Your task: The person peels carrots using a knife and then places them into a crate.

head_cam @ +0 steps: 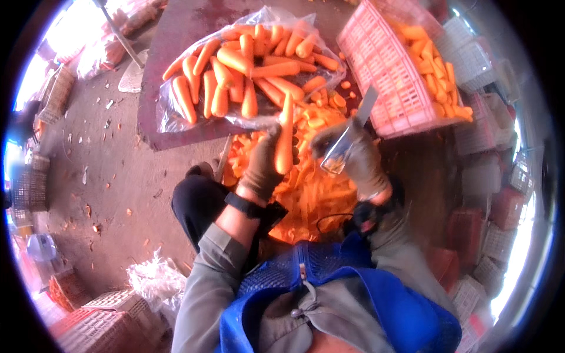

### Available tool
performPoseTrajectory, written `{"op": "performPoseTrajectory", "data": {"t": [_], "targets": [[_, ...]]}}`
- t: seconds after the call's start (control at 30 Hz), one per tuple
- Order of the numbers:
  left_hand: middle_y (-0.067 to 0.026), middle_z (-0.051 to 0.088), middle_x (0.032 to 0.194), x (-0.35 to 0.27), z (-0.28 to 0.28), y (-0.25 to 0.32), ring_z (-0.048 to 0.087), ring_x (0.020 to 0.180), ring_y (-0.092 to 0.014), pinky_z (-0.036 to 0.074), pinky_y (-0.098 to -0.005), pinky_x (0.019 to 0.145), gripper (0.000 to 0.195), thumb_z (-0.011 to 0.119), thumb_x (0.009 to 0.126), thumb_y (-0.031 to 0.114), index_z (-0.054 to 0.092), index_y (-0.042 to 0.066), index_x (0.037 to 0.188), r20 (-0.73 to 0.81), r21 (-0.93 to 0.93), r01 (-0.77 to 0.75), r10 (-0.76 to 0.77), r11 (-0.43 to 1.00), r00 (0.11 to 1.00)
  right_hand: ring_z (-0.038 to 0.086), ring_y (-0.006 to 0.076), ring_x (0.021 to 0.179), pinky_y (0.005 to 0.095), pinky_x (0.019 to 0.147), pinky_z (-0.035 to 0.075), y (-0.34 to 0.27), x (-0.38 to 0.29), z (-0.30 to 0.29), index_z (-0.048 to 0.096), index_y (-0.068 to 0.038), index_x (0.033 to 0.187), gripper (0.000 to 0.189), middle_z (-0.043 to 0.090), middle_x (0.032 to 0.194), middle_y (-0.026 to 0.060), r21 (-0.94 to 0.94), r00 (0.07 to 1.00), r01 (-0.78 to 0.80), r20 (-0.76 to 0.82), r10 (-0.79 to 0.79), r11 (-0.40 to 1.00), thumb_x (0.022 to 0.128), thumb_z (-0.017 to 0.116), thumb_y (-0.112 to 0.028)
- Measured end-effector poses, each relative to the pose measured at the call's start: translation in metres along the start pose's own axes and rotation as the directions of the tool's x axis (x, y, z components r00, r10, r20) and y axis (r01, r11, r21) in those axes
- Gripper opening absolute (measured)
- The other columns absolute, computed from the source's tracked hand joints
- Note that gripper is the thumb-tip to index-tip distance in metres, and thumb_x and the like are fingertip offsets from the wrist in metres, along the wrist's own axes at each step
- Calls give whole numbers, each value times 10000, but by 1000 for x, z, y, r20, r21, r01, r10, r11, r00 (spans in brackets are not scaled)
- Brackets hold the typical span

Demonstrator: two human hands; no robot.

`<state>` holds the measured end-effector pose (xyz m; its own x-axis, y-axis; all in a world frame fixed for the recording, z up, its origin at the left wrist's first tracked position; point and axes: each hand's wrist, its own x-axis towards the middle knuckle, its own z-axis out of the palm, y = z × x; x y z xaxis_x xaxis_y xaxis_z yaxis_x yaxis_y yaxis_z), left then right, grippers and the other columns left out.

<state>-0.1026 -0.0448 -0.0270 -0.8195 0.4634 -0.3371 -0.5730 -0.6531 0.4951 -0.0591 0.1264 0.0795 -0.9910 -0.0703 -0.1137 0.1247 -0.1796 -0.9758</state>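
Observation:
My left hand [265,165], in a brown work glove, grips a peeled carrot [284,141] that points up and away from me. Gloved too, my right hand [359,154] holds a knife [367,103] with a broad metal blade pointing away; a shiny piece, perhaps part of the same tool, shows at the fingers. Many whole carrots [234,60] lie on a clear plastic bag [170,117] on a dark red table [154,88]. Between my hands and body is a heap of carrot peelings and pieces [309,189]. Some cut carrot ends [337,99] lie at the bag's near right corner.
A pink plastic crate [388,79] with orange carrot pieces [430,66] stands tilted at the table's right. Stacked crates [468,234] line the right side, and more crates [106,322] stand at lower left beside crumpled plastic [156,282]. Scraps dot the floor [119,176] at left.

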Motion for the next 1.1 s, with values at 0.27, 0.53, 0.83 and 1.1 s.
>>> {"op": "performPoseTrajectory", "data": {"t": [0.27, 0.53, 0.83, 1.1], "targets": [[-119, 635, 967, 9, -18, -30, 634, 799, -231, 535, -335, 706, 487, 452, 1017, 422, 536, -27, 1188, 174, 54, 68, -76, 996, 982, 589, 68, 578, 202, 517, 464, 18, -13, -16, 682, 21, 952, 329, 664, 698, 56, -141, 986, -165, 9, 168, 976, 965, 598, -297], [-112, 646, 897, -1, -1, -29, 648, 747, -213, 549, -327, 669, 466, 480, 1012, 402, 570, -37, 1141, 149, 284, 133, -180, 950, 972, 579, 121, 550, 237, 505, 438, 55, 40, -59, 683, 14, 732, 152, 677, 729, 78, -192, 999, 29, 28, -24, 981, 786, 585, -89], [-88, 654, 856, 5, -12, -30, 635, 671, -170, 532, -301, 579, 431, 475, 1019, 393, 592, -10, 1120, 126, 281, 79, -118, 957, 985, 578, 99, 529, 203, 472, 423, 26, -2, -18, 667, 16, 711, 175, 643, 649, 59, -206, 979, -189, 35, 200, 960, 820, 621, -113], [-114, 653, 889, -13, 4, -21, 645, 714, -218, 554, -331, 642, 464, 473, 1017, 387, 563, -40, 1176, 105, 149, 239, -255, 960, 961, 575, 100, 523, 221, 476, 421, 52, 71, -97, 662, 24, 795, 216, 649, 665, 60, -336, 908, 0, -395, -141, 942, 889, 661, -171]]}}
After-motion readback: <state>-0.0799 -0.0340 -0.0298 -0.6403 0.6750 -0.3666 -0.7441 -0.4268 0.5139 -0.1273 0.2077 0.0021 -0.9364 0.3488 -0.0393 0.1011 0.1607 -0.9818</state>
